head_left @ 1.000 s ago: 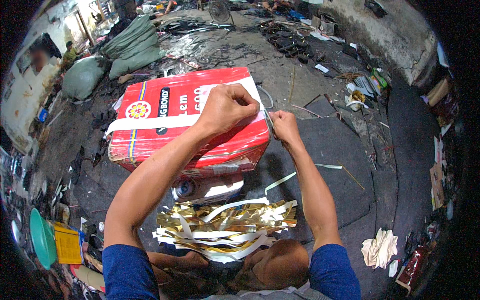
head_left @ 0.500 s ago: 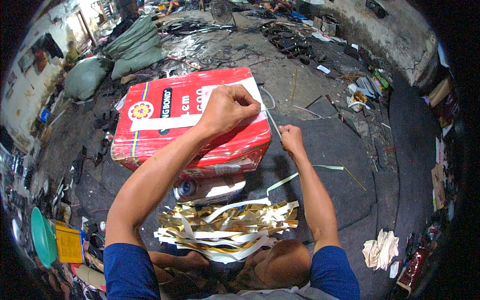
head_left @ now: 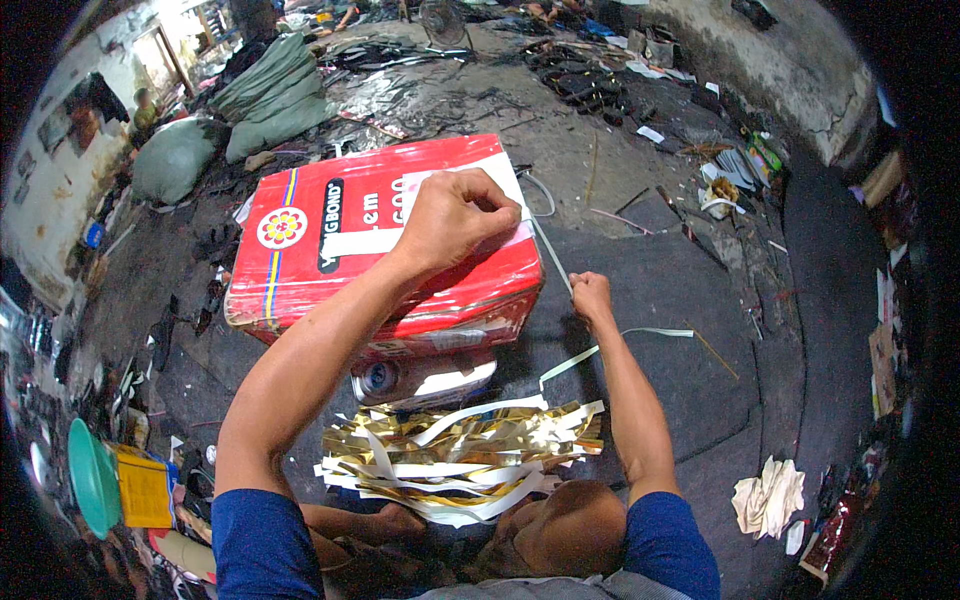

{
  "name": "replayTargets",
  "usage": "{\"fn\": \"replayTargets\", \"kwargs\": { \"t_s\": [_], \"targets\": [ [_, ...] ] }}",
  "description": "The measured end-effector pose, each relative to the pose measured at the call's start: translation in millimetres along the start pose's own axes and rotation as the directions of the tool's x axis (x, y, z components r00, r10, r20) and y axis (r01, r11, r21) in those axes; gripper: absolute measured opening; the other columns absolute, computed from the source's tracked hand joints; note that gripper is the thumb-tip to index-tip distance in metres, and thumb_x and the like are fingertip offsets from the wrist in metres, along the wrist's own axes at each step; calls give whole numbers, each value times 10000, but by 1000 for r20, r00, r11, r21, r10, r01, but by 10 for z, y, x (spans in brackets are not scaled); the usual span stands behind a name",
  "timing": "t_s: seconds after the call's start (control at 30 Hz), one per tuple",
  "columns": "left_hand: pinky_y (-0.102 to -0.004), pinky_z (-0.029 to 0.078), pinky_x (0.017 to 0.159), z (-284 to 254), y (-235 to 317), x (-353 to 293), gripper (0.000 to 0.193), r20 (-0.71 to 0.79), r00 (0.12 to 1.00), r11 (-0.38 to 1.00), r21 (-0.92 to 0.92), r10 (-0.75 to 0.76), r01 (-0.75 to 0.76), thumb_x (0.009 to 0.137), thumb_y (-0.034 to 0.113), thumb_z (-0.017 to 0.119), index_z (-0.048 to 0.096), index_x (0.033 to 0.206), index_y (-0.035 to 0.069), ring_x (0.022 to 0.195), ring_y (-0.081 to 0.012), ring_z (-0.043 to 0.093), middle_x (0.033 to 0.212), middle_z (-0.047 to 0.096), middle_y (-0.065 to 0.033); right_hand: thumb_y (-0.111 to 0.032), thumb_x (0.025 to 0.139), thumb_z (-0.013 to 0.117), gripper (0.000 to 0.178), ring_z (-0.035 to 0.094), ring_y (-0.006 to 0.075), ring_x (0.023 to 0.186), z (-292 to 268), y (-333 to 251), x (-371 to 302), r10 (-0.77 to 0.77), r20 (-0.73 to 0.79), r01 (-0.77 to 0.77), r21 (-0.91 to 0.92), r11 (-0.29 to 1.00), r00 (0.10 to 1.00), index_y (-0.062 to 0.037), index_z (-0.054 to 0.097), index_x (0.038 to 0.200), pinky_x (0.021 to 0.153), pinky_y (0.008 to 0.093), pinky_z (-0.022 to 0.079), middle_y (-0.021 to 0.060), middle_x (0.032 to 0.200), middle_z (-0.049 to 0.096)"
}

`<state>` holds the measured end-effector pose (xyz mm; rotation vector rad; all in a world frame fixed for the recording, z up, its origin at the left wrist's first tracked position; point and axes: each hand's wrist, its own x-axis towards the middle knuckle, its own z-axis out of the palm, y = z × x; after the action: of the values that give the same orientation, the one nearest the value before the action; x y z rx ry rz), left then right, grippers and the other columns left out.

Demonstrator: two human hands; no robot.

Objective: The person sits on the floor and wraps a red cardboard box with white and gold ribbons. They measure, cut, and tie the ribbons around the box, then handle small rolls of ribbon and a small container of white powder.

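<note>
A red cardboard box [head_left: 300,275] with shiny tape over it stands in front of me. Across its top lies a flat white strip [head_left: 360,242] that runs under my left hand [head_left: 462,215]. That hand presses down near the box's right edge, fingers pinched on the strip. Beyond the edge a narrow pale strip [head_left: 553,255] stretches taut to my right hand [head_left: 591,297], which is closed around its end, right of the box. What lies under my left fingertips is hidden.
Gold and white strips [head_left: 460,450] lie in a pile before my knees, behind a metal can [head_left: 425,380]. A loose pale strip [head_left: 610,343] lies on the dark mat. Green sacks [head_left: 180,155], a green basin [head_left: 92,480] and a crumpled cloth [head_left: 768,498] stand around.
My right hand has moved down and to the right, drawing out more narrow strip. The white strip's left end has slid right across the box top. My left hand stays put.
</note>
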<state>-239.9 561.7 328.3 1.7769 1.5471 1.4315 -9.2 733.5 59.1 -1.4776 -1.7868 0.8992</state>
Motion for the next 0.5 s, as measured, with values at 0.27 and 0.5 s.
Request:
{"fn": "replayTargets", "kwargs": {
  "t_s": [0.27,0.5],
  "targets": [
    [-270,495,570,0,31,-3,144,10,1000,999,-33,-18,19,834,75,756,707,750,-31,657,-101,618,738,676,-58,-253,932,690,296,610,197,603,8,253,-4,40,-31,-41,-51,998,999,6,676,791,564,399,462,83,667,640],
    [-272,500,582,-7,8,5,140,1,1000,1000,-10,11,-11,833,84,759,717,762,-29,666,-98,624,756,688,-59,-234,902,679,290,667,264,676,69,608,71,61,-54,-72,-228,971,997,25,691,772,671,446,502,145,738,702]
  ]
}}
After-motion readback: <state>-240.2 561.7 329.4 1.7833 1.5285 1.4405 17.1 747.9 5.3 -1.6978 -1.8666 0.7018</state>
